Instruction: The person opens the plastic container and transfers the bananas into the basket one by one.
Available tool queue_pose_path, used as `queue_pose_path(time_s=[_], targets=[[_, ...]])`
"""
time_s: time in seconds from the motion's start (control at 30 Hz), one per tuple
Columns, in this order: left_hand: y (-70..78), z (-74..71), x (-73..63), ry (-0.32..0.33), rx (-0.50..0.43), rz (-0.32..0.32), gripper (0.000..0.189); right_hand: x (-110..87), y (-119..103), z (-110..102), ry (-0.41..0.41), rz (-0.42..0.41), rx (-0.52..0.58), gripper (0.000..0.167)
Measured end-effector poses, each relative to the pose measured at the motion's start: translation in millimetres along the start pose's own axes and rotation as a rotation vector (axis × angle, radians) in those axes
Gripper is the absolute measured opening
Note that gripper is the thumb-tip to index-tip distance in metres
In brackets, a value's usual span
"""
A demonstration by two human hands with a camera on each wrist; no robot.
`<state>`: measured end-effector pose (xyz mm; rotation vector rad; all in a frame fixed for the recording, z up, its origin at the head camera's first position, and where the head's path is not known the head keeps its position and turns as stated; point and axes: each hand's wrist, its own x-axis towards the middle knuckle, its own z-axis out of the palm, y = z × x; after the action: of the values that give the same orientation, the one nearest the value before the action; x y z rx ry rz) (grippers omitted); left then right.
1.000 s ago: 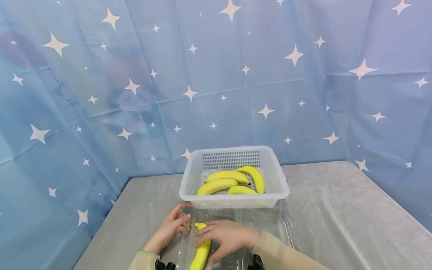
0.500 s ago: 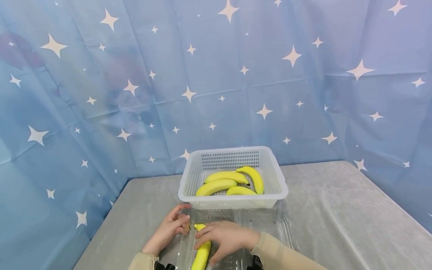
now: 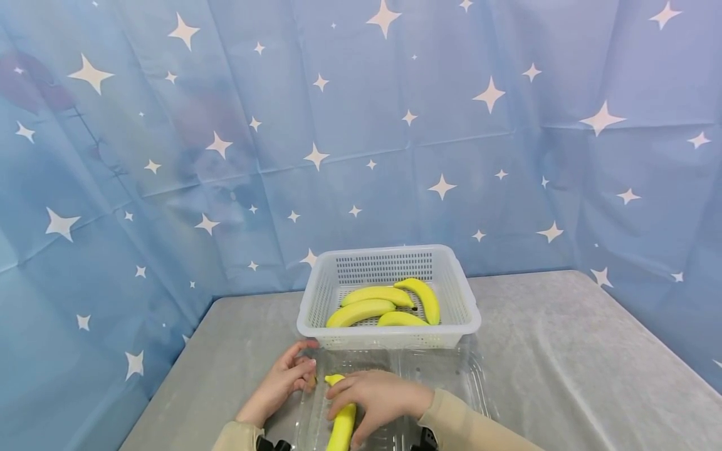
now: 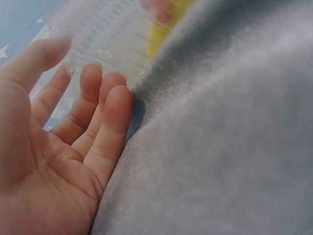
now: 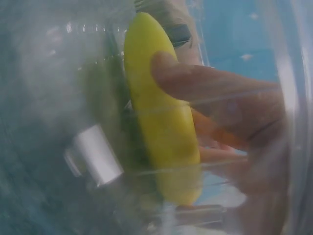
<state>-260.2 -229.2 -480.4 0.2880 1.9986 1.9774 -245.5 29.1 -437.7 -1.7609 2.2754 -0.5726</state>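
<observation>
A yellow banana [image 3: 343, 426] lies lengthwise in the left part of a clear plastic container [image 3: 442, 376]. My right hand [image 3: 380, 398] reaches over it from the right and holds it, fingers across its top and thumb at its near right side. In the right wrist view, the thumb presses on the banana [image 5: 164, 122], seen through clear plastic. At the container's left edge my left hand [image 3: 284, 379] rests with its fingers loosely bent. The left wrist view shows the fingertips of that left hand [image 4: 73, 132] right at the clear plastic wall.
Behind the container stands a white perforated basket [image 3: 389, 338] with several bananas [image 3: 378, 294] inside. Grey cloth [image 3: 564, 357] covers the table. A blue curtain [image 3: 361, 125] with white stars hangs behind.
The banana's near end has swung slightly to the right, toward my right thumb. The right hand has shifted only a little; the left hand stays at the container's edge.
</observation>
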Motion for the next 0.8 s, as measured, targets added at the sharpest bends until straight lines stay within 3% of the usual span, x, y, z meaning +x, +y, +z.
queue_pose_path(time_s=[0.27,0.8], targets=[[-0.3,0.4,0.1,0.004,0.002,-0.006,0.041,0.2,0.2,0.8,-0.012,0.014,-0.058,0.047],[5.1,0.6,-1.0,0.005,0.002,-0.031,0.045,-1.2,-2.8,-0.3,0.002,0.023,-0.048,0.044]])
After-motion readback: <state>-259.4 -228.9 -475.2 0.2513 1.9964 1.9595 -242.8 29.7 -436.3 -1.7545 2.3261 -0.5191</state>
